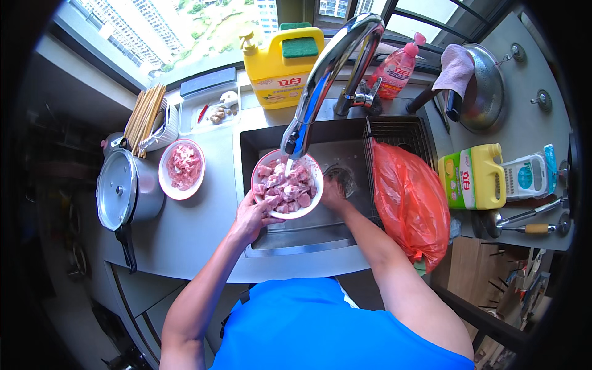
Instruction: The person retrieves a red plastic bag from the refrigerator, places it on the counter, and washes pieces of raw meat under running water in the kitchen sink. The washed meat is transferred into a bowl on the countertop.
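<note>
A white bowl with a red rim (317, 196) is held over the sink by my left hand (253, 217), thumb at its near left edge. Chunks of raw meat (291, 187) fill the bowl. The chrome faucet (307, 101) arches above, and a thin stream of water (289, 166) falls onto the meat. My right hand (335, 193) is low in the stainless steel sink (300, 238), just right of the bowl and beside the drain (341, 178). Its fingers are blurred and partly hidden, so their grip is unclear.
Left on the counter stand a bowl of minced meat (185, 169) and a pressure cooker (134, 189). A red plastic bag (411, 199) lies against the wire rack (400, 125) on the right. Behind the sink are a yellow jug (277, 74) and a pink soap bottle (395, 71).
</note>
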`<state>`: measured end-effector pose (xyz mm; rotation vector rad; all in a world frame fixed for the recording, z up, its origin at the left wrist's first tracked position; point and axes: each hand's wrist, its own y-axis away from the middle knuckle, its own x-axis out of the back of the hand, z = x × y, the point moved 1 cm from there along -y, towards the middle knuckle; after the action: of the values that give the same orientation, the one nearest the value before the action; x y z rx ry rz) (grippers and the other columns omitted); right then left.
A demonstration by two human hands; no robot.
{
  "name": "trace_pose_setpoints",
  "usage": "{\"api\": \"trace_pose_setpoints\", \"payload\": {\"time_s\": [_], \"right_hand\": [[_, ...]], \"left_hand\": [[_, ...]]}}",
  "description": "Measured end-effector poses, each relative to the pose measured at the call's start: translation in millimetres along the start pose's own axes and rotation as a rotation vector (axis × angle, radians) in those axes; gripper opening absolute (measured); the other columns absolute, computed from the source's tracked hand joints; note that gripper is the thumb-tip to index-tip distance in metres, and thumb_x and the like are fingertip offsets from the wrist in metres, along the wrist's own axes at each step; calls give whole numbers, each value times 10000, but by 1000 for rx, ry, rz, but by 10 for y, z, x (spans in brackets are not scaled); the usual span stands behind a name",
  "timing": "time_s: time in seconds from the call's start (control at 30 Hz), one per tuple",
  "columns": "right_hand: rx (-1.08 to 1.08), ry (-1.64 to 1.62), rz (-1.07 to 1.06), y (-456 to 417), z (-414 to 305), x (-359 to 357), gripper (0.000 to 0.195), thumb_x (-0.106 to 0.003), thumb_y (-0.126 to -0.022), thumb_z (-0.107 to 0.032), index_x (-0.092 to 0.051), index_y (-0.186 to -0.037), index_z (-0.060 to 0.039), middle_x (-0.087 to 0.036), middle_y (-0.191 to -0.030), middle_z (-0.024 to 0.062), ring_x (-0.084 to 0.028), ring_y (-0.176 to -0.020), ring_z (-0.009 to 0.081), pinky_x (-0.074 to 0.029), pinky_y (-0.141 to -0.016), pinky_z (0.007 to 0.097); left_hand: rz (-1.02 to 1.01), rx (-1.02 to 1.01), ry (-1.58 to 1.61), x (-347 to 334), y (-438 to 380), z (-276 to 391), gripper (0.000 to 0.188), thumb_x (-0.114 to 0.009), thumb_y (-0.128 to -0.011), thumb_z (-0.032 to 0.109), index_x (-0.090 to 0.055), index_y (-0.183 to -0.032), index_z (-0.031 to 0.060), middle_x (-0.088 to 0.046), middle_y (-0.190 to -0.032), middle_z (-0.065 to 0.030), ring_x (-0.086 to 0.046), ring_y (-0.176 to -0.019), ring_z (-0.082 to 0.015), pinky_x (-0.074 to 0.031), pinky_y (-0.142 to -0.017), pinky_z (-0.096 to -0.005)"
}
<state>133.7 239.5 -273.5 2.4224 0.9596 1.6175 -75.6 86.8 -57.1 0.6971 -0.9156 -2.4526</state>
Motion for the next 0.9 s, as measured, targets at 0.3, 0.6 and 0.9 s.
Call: {"api": "trace_pose_setpoints", "payload": {"time_s": [0.3, 0.6, 0.9], "right_hand": [[2, 51, -287, 486, -220, 584, 326, -632, -786, -76, -676, -1092, 26, -648, -1151, 287, -656, -1081, 416, -547, -900, 474], [369, -347, 692, 763, -859, 1418, 237, -599, -889, -63, -663, -1106, 10, -631, -1079, 183, -623, -993, 372, -514, -881, 450], [544, -64, 389, 596, -1462, 1166, 460, -670, -851, -359, -655, -1222, -87, -507, -1329, 188, -431, -1260, 412, -368, -1011, 611]], "left_hand": [[-43, 22, -42, -229, -439, 7, 502, -505, -887, -81, -458, -1363, 69, -635, -1202, -162, -715, -990, -309, -656, -791, -424], [-34, 29, -64, -217, -477, -104, 583, -481, -855, -107, -434, -1406, 76, -605, -1255, -179, -709, -1001, -345, -666, -764, -444], [-106, 34, -65, -129, -506, -178, 503, -507, -901, -34, -449, -1388, 75, -668, -1131, -191, -739, -871, -308, -674, -700, -411]]}}
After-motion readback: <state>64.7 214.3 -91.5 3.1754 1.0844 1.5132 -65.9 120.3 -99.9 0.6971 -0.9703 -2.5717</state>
